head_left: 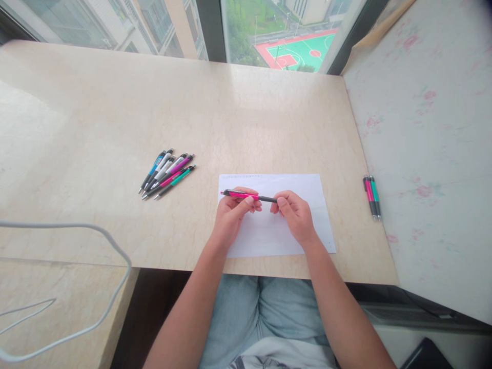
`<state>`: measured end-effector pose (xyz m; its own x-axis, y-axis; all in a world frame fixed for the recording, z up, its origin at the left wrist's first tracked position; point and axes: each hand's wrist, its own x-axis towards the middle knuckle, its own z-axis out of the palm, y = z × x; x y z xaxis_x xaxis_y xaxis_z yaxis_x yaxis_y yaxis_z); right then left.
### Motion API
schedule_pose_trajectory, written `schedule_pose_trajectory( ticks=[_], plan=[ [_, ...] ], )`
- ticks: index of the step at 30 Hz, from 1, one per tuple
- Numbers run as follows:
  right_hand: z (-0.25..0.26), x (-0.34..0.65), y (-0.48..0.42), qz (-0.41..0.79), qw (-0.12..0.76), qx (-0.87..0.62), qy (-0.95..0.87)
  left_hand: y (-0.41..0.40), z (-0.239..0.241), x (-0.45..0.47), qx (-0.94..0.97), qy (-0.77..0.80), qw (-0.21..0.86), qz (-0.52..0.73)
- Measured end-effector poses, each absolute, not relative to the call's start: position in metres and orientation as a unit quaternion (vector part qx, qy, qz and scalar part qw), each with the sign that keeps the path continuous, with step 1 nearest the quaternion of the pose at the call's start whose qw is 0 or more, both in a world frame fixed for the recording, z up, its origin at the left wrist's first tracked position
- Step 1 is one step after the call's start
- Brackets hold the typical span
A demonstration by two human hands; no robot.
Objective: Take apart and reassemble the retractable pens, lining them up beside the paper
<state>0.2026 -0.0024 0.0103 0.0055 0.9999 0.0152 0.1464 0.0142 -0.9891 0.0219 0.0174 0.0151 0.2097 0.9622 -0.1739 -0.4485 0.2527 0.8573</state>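
Pink pen: here it is, the pink pen (249,195), up in both hands over the paper, lying almost level, its clicker end out to the left and its black grip to the right.
Left hand: the left hand (230,211) has the pen's barrel, thumb on the near side, fingers curled beneath.
Right hand: and the right hand (296,214) pinches the far end of the grip between thumb and fingers (the writing tip is hidden in there, so no call on that).
Paper: directly below, a white sheet of paper (272,236) near the front edge of the table (200,118), a faint line of marks along its far side, too small to read.
Pen pile: over on the left, a loose heap of pens (169,177), with blue, white, purple, pink and green among them, tips angled down to the left, some overlapping.
Pen pair: out on the right, a pair of pens (371,197), one pink, one green, side by side close to the floral wall (426,138), tips toward the person.
Cable: a pale cable (122,252) loops in at lower left.
Window: and beyond the table, a window (246,31) looks down on a green and red sports court (302,54).
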Motion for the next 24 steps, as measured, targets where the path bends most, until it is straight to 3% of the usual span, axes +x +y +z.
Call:
schedule_pose_trajectory(
  ticks=[12, 18, 24],
  plan=[
    [0.0054, 0.2015, -0.0031, 0.451, 0.514, -0.512, -0.52, 0.0184, 0.0153, 0.0228, 0.351, 0.377, 0.688, 0.511],
    [0.0131, 0.2039, -0.0032, 0.466, 0.448, -0.533, -0.547, 0.0179, 0.0156, 0.0224, 0.354, 0.375, 0.691, 0.506],
    [0.0111, 0.2028, -0.0036, 0.433, 0.466, -0.536, -0.555, 0.0184, 0.0178, 0.0234, 0.351, 0.382, 0.685, 0.512]
  ],
)
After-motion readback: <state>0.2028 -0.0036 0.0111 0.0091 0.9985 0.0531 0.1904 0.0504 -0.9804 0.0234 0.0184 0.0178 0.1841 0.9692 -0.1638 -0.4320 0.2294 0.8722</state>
